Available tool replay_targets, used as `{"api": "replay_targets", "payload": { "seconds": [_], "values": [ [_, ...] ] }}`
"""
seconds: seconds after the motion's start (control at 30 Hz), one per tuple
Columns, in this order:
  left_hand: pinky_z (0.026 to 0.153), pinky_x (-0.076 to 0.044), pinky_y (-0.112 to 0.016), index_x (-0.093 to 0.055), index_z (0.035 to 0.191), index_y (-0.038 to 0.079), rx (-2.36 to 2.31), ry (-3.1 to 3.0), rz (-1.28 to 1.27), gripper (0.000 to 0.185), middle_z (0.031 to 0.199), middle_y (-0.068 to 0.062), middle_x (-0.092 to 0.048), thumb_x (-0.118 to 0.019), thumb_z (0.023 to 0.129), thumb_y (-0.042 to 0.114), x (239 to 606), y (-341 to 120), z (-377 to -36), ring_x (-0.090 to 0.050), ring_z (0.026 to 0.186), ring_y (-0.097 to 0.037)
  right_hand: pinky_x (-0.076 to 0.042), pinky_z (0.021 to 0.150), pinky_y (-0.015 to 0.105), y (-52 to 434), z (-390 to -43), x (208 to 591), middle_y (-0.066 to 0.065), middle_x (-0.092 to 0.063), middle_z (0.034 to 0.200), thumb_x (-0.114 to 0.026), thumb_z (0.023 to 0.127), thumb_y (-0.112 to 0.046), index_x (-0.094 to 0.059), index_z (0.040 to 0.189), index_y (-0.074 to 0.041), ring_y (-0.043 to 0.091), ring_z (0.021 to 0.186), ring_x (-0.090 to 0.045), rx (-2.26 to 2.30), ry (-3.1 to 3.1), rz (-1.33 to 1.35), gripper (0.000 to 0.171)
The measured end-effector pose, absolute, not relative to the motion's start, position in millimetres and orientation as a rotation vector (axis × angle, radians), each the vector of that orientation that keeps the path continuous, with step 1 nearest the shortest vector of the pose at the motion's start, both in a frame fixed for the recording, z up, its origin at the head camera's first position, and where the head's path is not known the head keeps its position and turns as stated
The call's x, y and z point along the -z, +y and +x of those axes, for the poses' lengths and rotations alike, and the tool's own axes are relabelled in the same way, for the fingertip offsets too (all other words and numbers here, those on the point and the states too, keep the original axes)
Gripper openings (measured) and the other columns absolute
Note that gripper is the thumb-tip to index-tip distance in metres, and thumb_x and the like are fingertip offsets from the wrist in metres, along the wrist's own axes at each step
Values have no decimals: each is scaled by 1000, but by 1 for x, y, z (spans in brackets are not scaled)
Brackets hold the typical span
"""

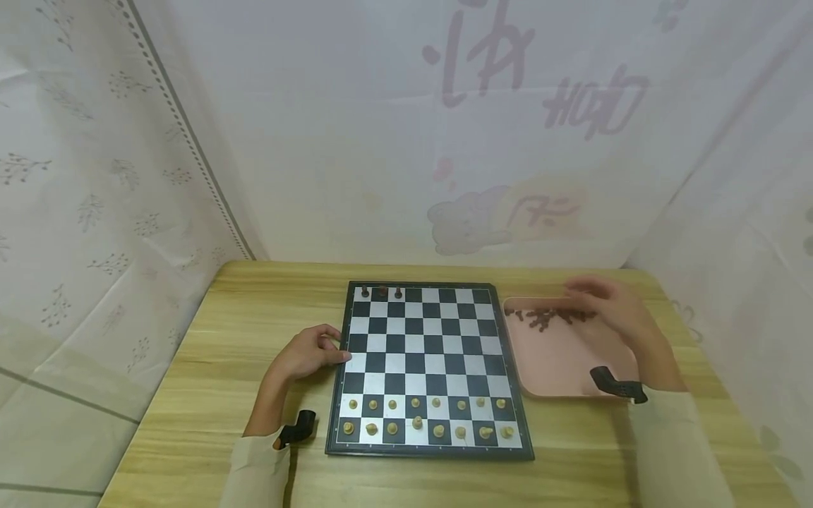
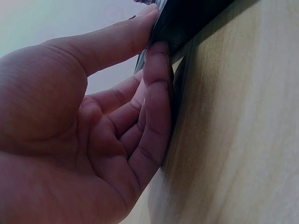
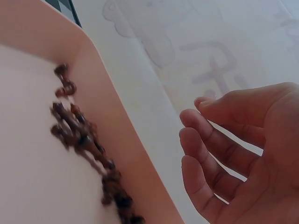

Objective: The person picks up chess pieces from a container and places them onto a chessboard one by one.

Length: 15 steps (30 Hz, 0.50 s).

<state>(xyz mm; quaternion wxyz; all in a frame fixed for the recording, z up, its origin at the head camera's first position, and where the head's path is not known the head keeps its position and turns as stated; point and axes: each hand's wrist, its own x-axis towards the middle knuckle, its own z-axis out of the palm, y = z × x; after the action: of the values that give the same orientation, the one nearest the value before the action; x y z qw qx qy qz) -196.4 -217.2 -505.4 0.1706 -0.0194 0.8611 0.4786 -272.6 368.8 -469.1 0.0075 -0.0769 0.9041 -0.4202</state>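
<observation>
A black-and-white chessboard (image 1: 415, 343) lies on the wooden table. My left hand (image 1: 311, 353) holds its left edge, thumb on top and fingers (image 2: 156, 107) bent against the side. Light chess pieces (image 1: 417, 422) stand in two rows on the near side. At the far left corner are three dark red-brown pieces (image 1: 398, 292). My right hand (image 1: 606, 307) is over the far right part of a pink tray (image 1: 552, 367), its fingers (image 3: 191, 140) loosely bent with nothing seen between them. Several dark chess pieces (image 3: 81, 130) lie heaped along the tray's far wall.
The table (image 1: 254, 317) runs back to a pale printed cloth (image 1: 356, 176) hanging behind it, with more cloth at both sides. The tray stands close beside the board's right edge. Black wrist cameras (image 1: 298, 427) sit on both forearms.
</observation>
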Motion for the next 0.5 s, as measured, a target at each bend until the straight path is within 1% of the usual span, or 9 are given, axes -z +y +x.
{"api": "replay_targets", "payload": {
  "seconds": [0.1, 0.2, 0.27, 0.33, 0.5],
  "values": [
    [81, -46, -39, -69, 126, -1, -1356, 2444, -54, 43, 86, -6, -73, -89, 93, 17, 505, -218, -197, -64, 85, -25, -44, 89, 12, 378, -270, 469, -15, -70, 131, -71, 111, -27, -68, 143, -1, -8, 115, -55, 1346, 2821, -217, 41],
    [81, -46, -39, -68, 126, -1, -1355, 2442, -56, 44, 86, -6, -73, -89, 93, 18, 505, -218, -197, -63, 85, -25, -46, 90, 13, 386, -270, 468, -21, -68, 128, -69, 112, -20, -67, 143, 1, -6, 115, -57, 1434, 2785, -219, 38],
    [80, -45, -39, -68, 127, -1, -1355, 2442, -58, 44, 86, -6, -72, -89, 93, 18, 505, -218, -197, -63, 85, -25, -48, 89, 14, 389, -269, 468, -22, -69, 127, -69, 111, -17, -67, 142, 2, -5, 113, -60, 1501, 2758, -207, 36],
    [80, -45, -39, -68, 127, -1, -1353, 2441, -60, 44, 86, -6, -72, -89, 93, 18, 505, -218, -197, -62, 85, -25, -51, 89, 15, 391, -269, 469, -20, -70, 125, -69, 111, -13, -69, 139, 3, -3, 111, -63, 1546, 2737, -216, 33],
    [81, -46, -39, -68, 127, -1, -1349, 2442, -55, 44, 85, -6, -73, -89, 93, 18, 506, -218, -197, -63, 85, -25, -53, 85, 16, 396, -268, 472, -22, -70, 120, -70, 109, -10, -73, 133, -1, -4, 103, -65, 1556, 2734, -200, 25]
  ]
}}
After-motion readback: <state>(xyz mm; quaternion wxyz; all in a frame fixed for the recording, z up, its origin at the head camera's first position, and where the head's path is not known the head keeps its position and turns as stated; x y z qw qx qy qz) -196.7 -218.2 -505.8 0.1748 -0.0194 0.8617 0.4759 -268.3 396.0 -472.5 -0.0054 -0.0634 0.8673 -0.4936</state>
